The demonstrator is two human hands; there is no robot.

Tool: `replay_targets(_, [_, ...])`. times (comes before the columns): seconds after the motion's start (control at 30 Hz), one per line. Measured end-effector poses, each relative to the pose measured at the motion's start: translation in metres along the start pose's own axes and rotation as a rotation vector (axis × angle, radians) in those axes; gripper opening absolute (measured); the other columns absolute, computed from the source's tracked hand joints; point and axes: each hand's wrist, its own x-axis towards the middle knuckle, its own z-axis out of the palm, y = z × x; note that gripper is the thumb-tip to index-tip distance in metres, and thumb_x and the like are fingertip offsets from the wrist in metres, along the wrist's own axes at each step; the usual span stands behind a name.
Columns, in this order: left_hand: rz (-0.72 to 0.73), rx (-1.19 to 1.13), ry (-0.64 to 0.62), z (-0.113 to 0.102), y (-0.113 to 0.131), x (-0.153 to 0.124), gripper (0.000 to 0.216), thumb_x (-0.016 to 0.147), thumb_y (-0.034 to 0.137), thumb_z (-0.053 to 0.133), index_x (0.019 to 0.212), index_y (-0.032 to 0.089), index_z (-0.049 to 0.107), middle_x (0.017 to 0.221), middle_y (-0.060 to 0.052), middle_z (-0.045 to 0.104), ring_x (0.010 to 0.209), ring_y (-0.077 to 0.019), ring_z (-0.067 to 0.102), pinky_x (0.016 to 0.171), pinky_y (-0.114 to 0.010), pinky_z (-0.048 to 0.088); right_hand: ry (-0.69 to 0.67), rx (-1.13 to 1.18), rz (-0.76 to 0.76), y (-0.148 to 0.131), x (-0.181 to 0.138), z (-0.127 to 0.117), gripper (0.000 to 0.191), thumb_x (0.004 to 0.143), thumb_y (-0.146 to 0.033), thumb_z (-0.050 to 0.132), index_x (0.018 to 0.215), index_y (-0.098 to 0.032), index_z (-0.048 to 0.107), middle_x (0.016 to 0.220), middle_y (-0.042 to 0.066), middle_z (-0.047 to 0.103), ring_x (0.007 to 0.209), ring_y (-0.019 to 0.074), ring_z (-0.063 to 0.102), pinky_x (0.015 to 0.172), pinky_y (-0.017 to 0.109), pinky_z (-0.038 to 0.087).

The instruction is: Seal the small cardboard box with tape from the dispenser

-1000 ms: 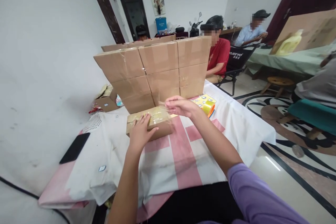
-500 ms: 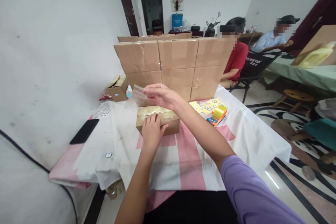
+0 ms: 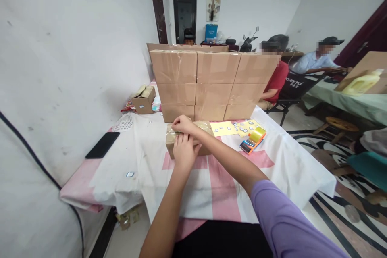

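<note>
A small cardboard box (image 3: 206, 150) with shiny clear tape over its top sits on the cloth in front of me. My left hand (image 3: 184, 151) lies against its near side, fingers stretched over the top edge and thumb apart, pressing the box. Just beyond, my right hand (image 3: 183, 123) is down on the left end of the box top, fingers pinched together at a strip of clear tape (image 3: 173, 131); part of the strip is hidden. To the right, a tape dispenser (image 3: 254, 140) with a yellowish roll lies on the table.
Behind the box stands a wall of stacked cardboard boxes (image 3: 214, 68). A yellow label sheet (image 3: 225, 128) lies before it. At left are a black phone (image 3: 102, 145), a loose label (image 3: 130, 174) and an opened carton (image 3: 144, 102). Two people sit at the right.
My right hand has come down from above the box, bringing the tape strip onto its left end. The left hand stays on the box. The view has shifted slightly.
</note>
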Motion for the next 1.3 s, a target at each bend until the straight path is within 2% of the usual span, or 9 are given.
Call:
replay_targets(0.2, [-0.014, -0.034, 0.007, 0.0, 0.0, 0.0, 0.046, 0.089, 0.033, 0.065, 0.131, 0.013, 0.064, 0.134, -0.019, 0.063, 0.129, -0.039, 0.054, 0.114, -0.055, 0.04, 0.007, -0.077, 0.028, -0.001, 0.003, 0.003, 0.014, 0.079, -0.024, 0.068, 0.083, -0.019, 0.08, 0.078, 0.001, 0.076, 0.077, 0.0149, 0.064, 0.073, 0.025, 0.041])
replay_targets(0.33, [0.005, -0.04, 0.017, 0.001, 0.002, -0.002, 0.05, 0.09, 0.031, 0.062, 0.136, 0.011, 0.06, 0.137, -0.02, 0.062, 0.134, -0.0376, 0.053, 0.122, -0.058, 0.03, -0.004, -0.099, 0.019, -0.002, 0.003, 0.002, 0.014, 0.078, -0.024, 0.067, 0.081, -0.019, 0.08, 0.077, 0.0, 0.076, 0.077, 0.015, 0.065, 0.074, 0.024, 0.041])
replay_targets(0.47, [0.082, -0.069, 0.019, -0.008, -0.008, -0.008, 0.038, 0.095, 0.029, 0.056, 0.131, 0.018, 0.065, 0.137, -0.013, 0.066, 0.135, -0.0305, 0.055, 0.125, -0.054, 0.028, -0.007, -0.106, 0.024, 0.0, 0.006, 0.002, 0.015, 0.079, -0.027, 0.068, 0.082, -0.019, 0.08, 0.078, 0.001, 0.077, 0.078, 0.0155, 0.065, 0.076, 0.025, 0.041])
replay_targets(0.57, [0.037, -0.089, 0.166, -0.021, -0.027, -0.014, 0.032, 0.101, 0.031, 0.047, 0.121, 0.021, 0.07, 0.136, -0.008, 0.069, 0.133, -0.0244, 0.058, 0.125, -0.046, 0.03, 0.002, -0.103, 0.023, 0.003, 0.009, 0.004, 0.015, 0.081, -0.027, 0.067, 0.084, -0.019, 0.08, 0.082, 0.001, 0.078, 0.081, 0.0157, 0.066, 0.078, 0.025, 0.041])
replay_targets(0.63, [-0.037, -0.069, 0.265, -0.027, -0.042, -0.016, 0.036, 0.1, 0.034, 0.049, 0.127, 0.02, 0.068, 0.142, -0.01, 0.065, 0.137, -0.0265, 0.055, 0.123, -0.046, 0.033, 0.005, -0.103, 0.014, 0.004, 0.009, 0.004, 0.015, 0.081, -0.027, 0.066, 0.084, -0.02, 0.079, 0.085, 0.001, 0.079, 0.085, 0.0159, 0.067, 0.08, 0.025, 0.041])
replay_targets(0.8, [0.004, -0.006, 0.076, -0.022, -0.068, -0.024, 0.042, 0.099, 0.036, 0.049, 0.137, 0.022, 0.063, 0.143, -0.009, 0.064, 0.14, -0.0286, 0.053, 0.124, -0.055, 0.027, 0.006, -0.124, 0.011, 0.004, 0.008, 0.004, 0.015, 0.082, -0.028, 0.068, 0.088, -0.02, 0.08, 0.092, 0.003, 0.08, 0.09, 0.0184, 0.069, 0.08, 0.027, 0.041])
replay_targets(1.03, [0.001, -0.021, 0.064, -0.013, -0.069, -0.038, 0.047, 0.1, 0.032, 0.044, 0.144, 0.022, 0.057, 0.151, -0.009, 0.057, 0.147, -0.0277, 0.045, 0.122, -0.053, 0.032, -0.045, -0.18, 0.054, -0.001, 0.015, 0.003, 0.013, 0.082, -0.033, 0.074, 0.086, -0.021, 0.079, 0.096, 0.006, 0.08, 0.098, 0.0223, 0.072, 0.08, 0.028, 0.045])
replay_targets(1.23, [-0.001, -0.063, 0.075, -0.014, -0.068, -0.04, 0.047, 0.099, 0.033, 0.045, 0.142, 0.019, 0.059, 0.15, -0.009, 0.058, 0.147, -0.0289, 0.045, 0.121, -0.052, 0.036, -0.034, -0.214, 0.121, 0.016, 0.022, -0.013, 0.055, 0.079, -0.06, 0.075, 0.104, -0.011, 0.075, 0.112, 0.021, 0.076, 0.106, 0.0312, 0.071, 0.077, 0.03, 0.049])
replay_targets(1.3, [0.002, -0.092, 0.094, -0.013, -0.068, -0.04, 0.047, 0.098, 0.034, 0.046, 0.141, 0.019, 0.059, 0.15, -0.01, 0.058, 0.147, -0.0286, 0.045, 0.12, -0.049, 0.038, -0.037, -0.213, 0.135, 0.02, 0.021, -0.017, 0.061, 0.079, -0.064, 0.074, 0.107, -0.01, 0.074, 0.113, 0.022, 0.076, 0.106, 0.0325, 0.072, 0.076, 0.031, 0.051])
